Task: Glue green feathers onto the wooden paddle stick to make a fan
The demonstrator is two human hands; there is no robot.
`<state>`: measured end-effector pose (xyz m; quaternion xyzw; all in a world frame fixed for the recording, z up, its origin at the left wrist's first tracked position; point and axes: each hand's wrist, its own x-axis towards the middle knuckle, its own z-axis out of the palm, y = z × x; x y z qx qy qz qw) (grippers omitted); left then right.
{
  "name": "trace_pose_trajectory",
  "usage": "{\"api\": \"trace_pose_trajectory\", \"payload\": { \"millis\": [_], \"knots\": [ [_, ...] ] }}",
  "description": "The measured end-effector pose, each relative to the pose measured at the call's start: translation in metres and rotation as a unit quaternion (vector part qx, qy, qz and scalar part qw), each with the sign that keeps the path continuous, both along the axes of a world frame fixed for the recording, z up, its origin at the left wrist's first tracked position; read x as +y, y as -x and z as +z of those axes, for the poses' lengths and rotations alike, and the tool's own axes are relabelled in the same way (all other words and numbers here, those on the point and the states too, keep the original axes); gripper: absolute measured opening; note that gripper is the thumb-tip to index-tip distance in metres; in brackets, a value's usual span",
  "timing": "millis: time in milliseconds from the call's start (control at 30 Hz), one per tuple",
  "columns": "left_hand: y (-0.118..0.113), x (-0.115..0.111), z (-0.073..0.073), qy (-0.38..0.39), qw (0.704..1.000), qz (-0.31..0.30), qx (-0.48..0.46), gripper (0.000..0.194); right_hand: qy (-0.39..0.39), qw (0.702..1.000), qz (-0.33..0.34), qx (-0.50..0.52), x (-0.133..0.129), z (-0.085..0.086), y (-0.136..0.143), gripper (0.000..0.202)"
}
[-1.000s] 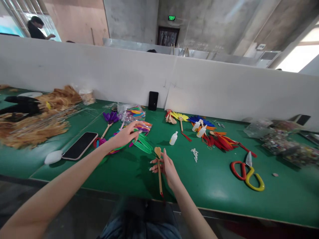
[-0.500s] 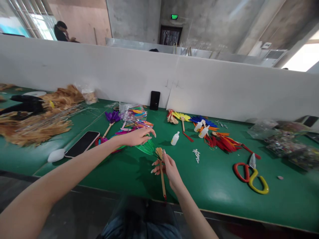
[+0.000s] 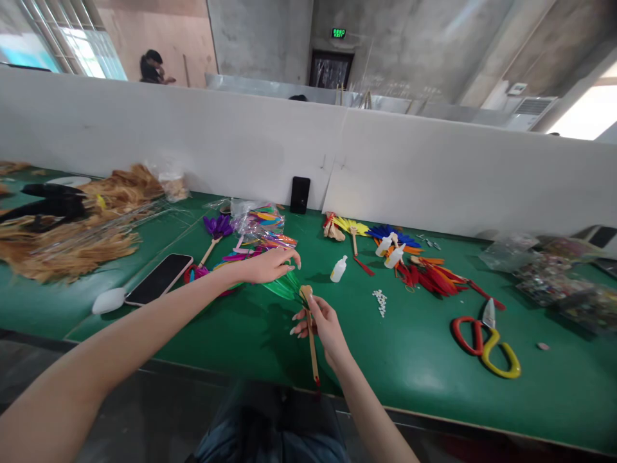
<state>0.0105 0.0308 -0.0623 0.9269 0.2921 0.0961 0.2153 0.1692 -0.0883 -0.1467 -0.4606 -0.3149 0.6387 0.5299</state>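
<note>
A green feather fan (image 3: 283, 287) with a wooden handle (image 3: 312, 347) is held above the front of the table, its feathers spread up to the left. My right hand (image 3: 322, 321) is closed around the fan where the handle meets a tan, rounded wooden piece (image 3: 305, 293), thumb against that piece. My left hand (image 3: 272, 265) reaches over the feathers, fingers bent and thumb close to the index finger, seemingly pinching their upper part; the exact contact is hidden. A small red end (image 3: 317, 384) shows at the handle's bottom.
A small white bottle (image 3: 338, 269) stands beyond my hands, with white beads (image 3: 380, 302) to its right. Scissors (image 3: 488, 334) lie farther right. A phone (image 3: 160, 279) lies left, another phone (image 3: 299, 195) leans on the white partition (image 3: 241, 141). Purple (image 3: 218, 226) and yellow fans (image 3: 354, 226) lie behind.
My right hand and the fan's handle have shifted very slightly left and the fan tilts a little. My left hand stays nearly still. A person in the background has moved right.
</note>
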Motion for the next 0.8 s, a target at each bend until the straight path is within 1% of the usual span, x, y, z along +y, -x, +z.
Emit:
{"api": "trace_pose_trajectory", "payload": {
  "millis": [167,400,800],
  "knots": [
    [-0.003,0.002,-0.001,-0.009,1.0,-0.001,0.006,0.021,-0.004,1.0,-0.005,0.002,0.001,-0.002,0.0,0.053],
    [-0.008,0.003,-0.001,-0.031,0.999,-0.004,0.03,0.018,0.001,1.0,-0.024,0.004,0.004,-0.009,0.001,0.051],
    [-0.008,0.006,-0.004,-0.07,0.996,-0.014,0.057,0.017,0.004,0.999,-0.048,0.013,0.011,-0.013,0.0,0.05]
  ]
}}
